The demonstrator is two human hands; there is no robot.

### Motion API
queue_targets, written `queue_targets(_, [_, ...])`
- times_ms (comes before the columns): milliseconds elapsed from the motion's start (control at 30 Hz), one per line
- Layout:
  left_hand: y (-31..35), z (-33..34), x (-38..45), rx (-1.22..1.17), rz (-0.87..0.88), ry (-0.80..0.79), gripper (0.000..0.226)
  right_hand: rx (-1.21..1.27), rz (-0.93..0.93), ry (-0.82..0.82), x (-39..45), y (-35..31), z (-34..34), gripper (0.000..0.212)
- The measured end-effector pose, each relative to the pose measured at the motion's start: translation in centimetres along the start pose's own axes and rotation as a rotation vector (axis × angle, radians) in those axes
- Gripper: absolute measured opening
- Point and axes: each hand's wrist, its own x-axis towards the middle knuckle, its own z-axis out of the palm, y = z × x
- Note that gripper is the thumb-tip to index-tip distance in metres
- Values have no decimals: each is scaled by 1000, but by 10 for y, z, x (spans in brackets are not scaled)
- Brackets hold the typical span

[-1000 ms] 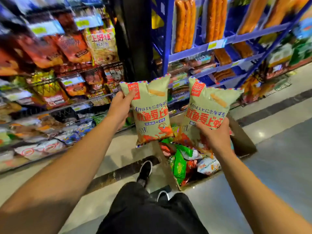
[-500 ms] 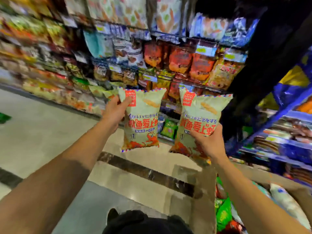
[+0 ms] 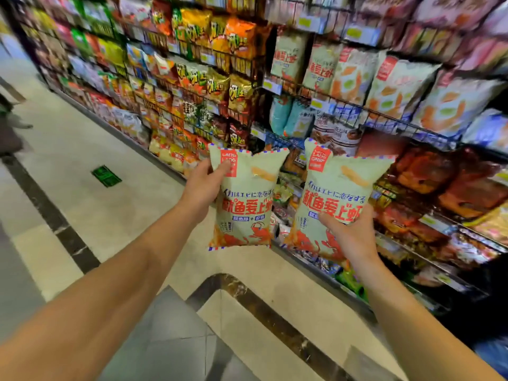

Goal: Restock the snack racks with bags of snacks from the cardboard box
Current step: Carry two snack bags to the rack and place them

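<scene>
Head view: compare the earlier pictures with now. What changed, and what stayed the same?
The view swung left, from the cardboard box to the snack racks; the box has left the picture. The left hand and right hand each hold the same bag, left and right, as before.

2 hands, left (image 3: pixel 202 185) and right (image 3: pixel 350 236), hold 2 pale-green snack bags, (image 3: pixel 247 199) and (image 3: pixel 334 188).

Shop, snack aisle. Wire racks (image 3: pixel 324 86) run from 10 o'clock to 3 o'clock, tier above tier, packed with snack bags (image 3: pixel 239 39) in orange, green, pale blue. Price tags (image 3: pixel 272 86) clipped along rack edges. Same pale green bags (image 3: pixel 320 66) stocked at 1 o'clock. Polished tile floor (image 3: pixel 90 193) with dark stripe; green floor sticker (image 3: pixel 106 176) at 9 o'clock.
</scene>
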Motion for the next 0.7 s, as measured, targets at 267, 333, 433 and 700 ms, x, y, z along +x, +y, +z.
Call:
queue_targets(267, [40, -36, 110, -15, 73, -2, 14, -12, -78, 36, 87, -49, 91, 84])
queue_targets(333, [49, -36, 143, -25, 73, -12, 11, -6, -108, 43, 115, -59, 108, 84])
queue_targets(433, [62, -34, 197, -24, 115, -34, 14, 4, -151, 66, 164, -70, 132, 86])
queue_targets(700, [98, -29, 329, -19, 174, -50, 22, 52, -256, 109, 292, -124, 180, 77])
